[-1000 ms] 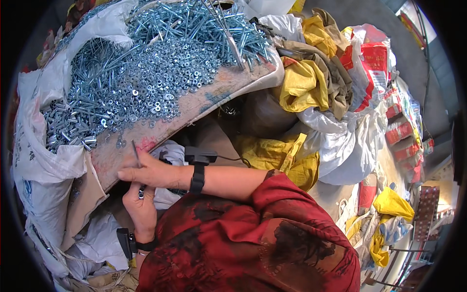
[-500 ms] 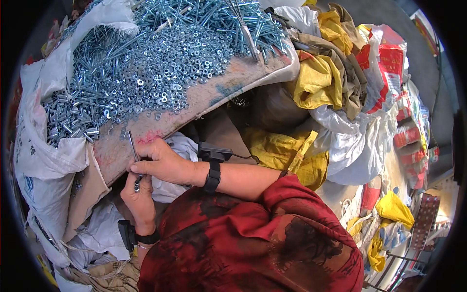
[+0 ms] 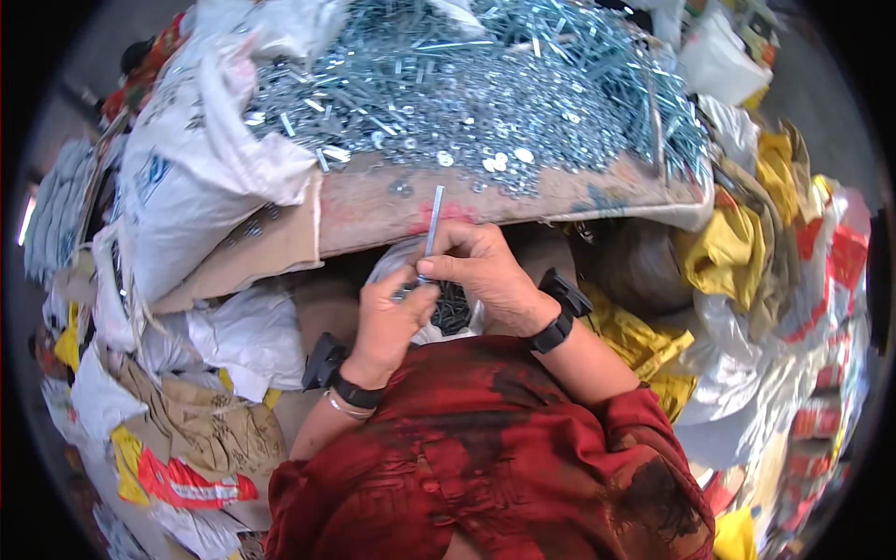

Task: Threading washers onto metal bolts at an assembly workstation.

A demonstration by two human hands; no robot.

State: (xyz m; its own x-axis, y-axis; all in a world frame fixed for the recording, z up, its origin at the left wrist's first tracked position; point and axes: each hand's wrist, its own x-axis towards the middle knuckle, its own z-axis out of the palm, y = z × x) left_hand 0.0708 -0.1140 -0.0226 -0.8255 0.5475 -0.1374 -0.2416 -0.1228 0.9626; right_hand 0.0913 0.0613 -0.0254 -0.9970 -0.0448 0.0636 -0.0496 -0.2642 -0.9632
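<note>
From your head, the left of two side-by-side fisheye cameras looked steeply down and forward over your red shirt (image 3: 383, 476). Your left hand (image 3: 392, 313) and right hand (image 3: 487, 277) lay close below, near mid-view; the wide field reached the tabletop (image 3: 364, 203) beyond them and sacks (image 3: 201, 201) on both sides.

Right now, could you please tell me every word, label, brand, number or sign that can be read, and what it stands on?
No text can be read clearly.
White sack at left: blue print and dark marks, too blurred to read.
Red-and-white wrapping at lower left: pale print, too small to read.
Red-and-white bag at far right: too blurred to read.
Metal rod: no lettering shows.
</note>
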